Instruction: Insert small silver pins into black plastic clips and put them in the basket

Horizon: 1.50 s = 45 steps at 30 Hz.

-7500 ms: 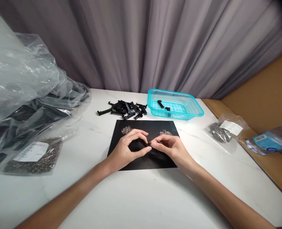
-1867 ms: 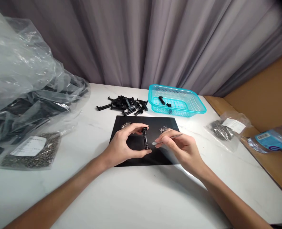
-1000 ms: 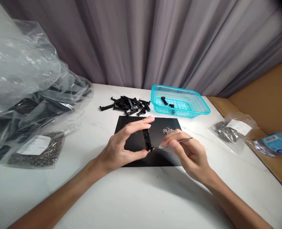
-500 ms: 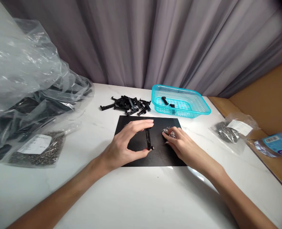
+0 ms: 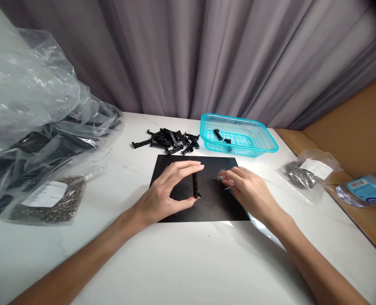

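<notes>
Between the thumb and fingertips of my left hand [image 5: 162,190], a narrow black plastic part [image 5: 195,185] stands upright by its two ends. It is over a black mat [image 5: 207,209]. To the right, my right hand [image 5: 246,184] has its fingers bent together at a small heap of shiny metal pieces [image 5: 220,177]. A thin metal piece shows just below its fingertips; whether the fingers grip it cannot be made out. The fingers partly cover the heap.
Behind the mat lie a pile of black plastic parts [image 5: 171,140] and a turquoise basket [image 5: 241,150] with a few black pieces inside. Labelled bags of metal pieces lie left [image 5: 63,207] and right [image 5: 299,176]. A large plastic bag [image 5: 48,97] fills the left; a cardboard box [image 5: 359,127] stands right.
My left hand has turned the black part slightly, so it looks narrower. My right hand has shifted a little to the right, its fingers still at the metal heap.
</notes>
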Available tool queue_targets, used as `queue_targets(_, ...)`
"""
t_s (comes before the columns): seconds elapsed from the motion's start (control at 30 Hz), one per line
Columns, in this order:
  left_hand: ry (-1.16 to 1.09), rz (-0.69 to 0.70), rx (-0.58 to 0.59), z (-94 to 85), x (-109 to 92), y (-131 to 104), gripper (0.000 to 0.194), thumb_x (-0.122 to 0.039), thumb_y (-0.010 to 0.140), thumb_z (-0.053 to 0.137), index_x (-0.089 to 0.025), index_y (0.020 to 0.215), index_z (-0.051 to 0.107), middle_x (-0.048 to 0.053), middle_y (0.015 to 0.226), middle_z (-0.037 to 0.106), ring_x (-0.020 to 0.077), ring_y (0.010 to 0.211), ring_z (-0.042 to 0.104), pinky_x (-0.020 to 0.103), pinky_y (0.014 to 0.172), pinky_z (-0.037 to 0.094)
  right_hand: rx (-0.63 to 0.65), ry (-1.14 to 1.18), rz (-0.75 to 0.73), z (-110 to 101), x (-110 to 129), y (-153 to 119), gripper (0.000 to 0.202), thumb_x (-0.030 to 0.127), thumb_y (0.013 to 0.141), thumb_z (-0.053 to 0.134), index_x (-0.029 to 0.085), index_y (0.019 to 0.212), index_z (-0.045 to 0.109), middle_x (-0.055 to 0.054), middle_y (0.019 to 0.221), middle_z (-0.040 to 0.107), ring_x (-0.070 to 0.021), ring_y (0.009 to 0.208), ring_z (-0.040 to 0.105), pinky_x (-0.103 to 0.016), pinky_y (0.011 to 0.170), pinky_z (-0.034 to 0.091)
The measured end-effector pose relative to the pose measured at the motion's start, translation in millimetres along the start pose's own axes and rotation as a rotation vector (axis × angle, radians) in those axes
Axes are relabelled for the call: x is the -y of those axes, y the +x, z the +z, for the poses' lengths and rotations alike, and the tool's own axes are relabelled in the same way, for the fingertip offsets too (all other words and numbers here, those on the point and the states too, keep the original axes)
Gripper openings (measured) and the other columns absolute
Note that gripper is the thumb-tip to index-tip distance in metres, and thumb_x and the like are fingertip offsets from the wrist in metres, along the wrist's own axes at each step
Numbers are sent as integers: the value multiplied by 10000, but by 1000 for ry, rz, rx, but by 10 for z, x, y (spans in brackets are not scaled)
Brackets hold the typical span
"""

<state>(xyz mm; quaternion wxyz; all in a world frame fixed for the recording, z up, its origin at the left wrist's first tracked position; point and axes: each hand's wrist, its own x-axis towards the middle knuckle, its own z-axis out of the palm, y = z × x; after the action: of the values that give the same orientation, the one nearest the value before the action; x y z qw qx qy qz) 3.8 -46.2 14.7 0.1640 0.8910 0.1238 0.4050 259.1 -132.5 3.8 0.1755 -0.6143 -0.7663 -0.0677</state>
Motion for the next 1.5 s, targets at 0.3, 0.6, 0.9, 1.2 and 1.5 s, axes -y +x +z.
queue_targets(0.3,90,194,30,-45,21,-44,677,-21,877,693,-273,1457,449,124,1426,596,265,1298,622,473,1077,574,-24,189,133,-41,-99,-24,362,-1,891,479,225,1046,716,-73,986,728,-257,914,683,-358,725,513)
queue_targets(0.6,137,232,40,-52,36,-49,661,-27,891,684,-285,1455,456,108,1430,607,243,1264,646,430,1060,589,-19,192,133,-69,-69,-24,258,97,982,441,227,1002,662,-83,962,652,-245,900,630,-342,725,498)
queue_targets(0.9,-198,-263,11,115,-56,-32,738,-213,778,839,-257,1426,488,93,1292,676,227,1043,730,379,913,647,62,745,250,-122,17,34,128,281,1023,536,225,1053,647,-44,968,690,-177,824,634,-302,704,495)
queue_targets(1.2,-300,-469,53,269,-98,-85,175,-223,861,744,-211,1035,745,130,1401,565,163,876,765,357,895,674,-16,1149,339,-2,267,100,306,441,909,721,207,1054,587,-27,886,718,-122,637,557,-263,557,393)
queue_targets(1.5,-238,-455,36,313,-121,-104,86,-281,880,760,-221,941,755,117,1348,616,237,1051,739,396,882,659,-8,1214,369,33,405,85,302,400,905,717,211,1069,549,-20,869,706,-131,664,573,-263,569,401)
